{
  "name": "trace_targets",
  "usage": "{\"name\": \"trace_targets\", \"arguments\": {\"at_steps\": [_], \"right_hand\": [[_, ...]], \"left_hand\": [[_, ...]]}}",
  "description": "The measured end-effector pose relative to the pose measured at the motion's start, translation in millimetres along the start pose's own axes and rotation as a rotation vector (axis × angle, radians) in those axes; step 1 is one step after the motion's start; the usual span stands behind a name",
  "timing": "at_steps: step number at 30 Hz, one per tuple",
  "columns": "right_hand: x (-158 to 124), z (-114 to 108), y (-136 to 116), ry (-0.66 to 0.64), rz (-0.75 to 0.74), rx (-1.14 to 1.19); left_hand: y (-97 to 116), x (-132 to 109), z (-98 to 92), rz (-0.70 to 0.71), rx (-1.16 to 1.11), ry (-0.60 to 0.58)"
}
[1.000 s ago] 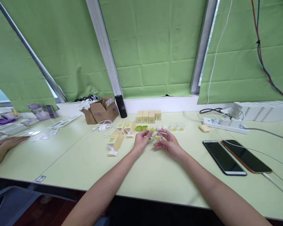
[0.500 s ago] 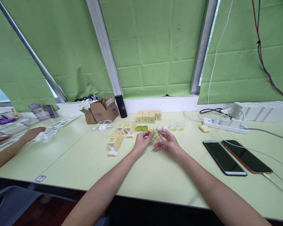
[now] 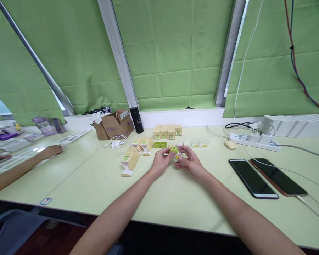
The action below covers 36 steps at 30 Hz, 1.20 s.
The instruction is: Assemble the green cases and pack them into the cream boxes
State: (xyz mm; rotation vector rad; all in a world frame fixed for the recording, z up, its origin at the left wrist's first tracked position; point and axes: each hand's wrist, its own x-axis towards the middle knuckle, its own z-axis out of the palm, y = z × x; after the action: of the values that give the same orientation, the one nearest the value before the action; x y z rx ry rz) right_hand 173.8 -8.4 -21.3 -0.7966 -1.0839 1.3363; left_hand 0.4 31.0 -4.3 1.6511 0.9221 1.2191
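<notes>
Between my two hands, above the table, is a small clear jar (image 3: 177,157) with a yellow mark on it. My left hand (image 3: 161,160) pinches a green lid (image 3: 172,149) at the jar's upper left, with small pale pieces showing on it. The fingers of my right hand (image 3: 189,158) are closed round the jar's right side. Lid and jar touch; whether the lid is fully seated I cannot tell. Just behind my hands stand two green square pieces (image 3: 160,145), small white blocks (image 3: 186,144) and two clear jars (image 3: 199,143) with yellow marks.
Opened small cartons (image 3: 130,158) lie left of my hands, and closed cartons (image 3: 167,131) stand behind. Further left are a cardboard box (image 3: 118,124) and a black bottle (image 3: 136,120). Two phones (image 3: 252,178) and a power strip (image 3: 255,141) lie right. A co-worker's hand (image 3: 51,151) rests on sheets.
The green lid has come down and right against the clear jar, and the jar has turned slightly in my fingers. The co-worker's hand has moved right.
</notes>
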Motion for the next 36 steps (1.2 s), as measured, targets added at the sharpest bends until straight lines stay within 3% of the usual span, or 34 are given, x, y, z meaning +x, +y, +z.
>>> {"name": "trace_targets", "arguments": {"at_steps": [15, 25, 36], "right_hand": [[-1.1, 3.2, 1.1, -0.025, -0.151, -0.218], [-3.2, 5.0, -0.7, -0.024, -0.158, -0.226], [-0.5, 2.3, 1.2, -0.037, -0.148, -0.158]], "left_hand": [[-2.9, -1.4, 1.2, 0.023, 0.047, -0.032], [-3.3, -2.9, -0.7, 0.006, -0.029, -0.094], [-1.1, -4.2, 3.1, -0.003, -0.035, -0.067]]}}
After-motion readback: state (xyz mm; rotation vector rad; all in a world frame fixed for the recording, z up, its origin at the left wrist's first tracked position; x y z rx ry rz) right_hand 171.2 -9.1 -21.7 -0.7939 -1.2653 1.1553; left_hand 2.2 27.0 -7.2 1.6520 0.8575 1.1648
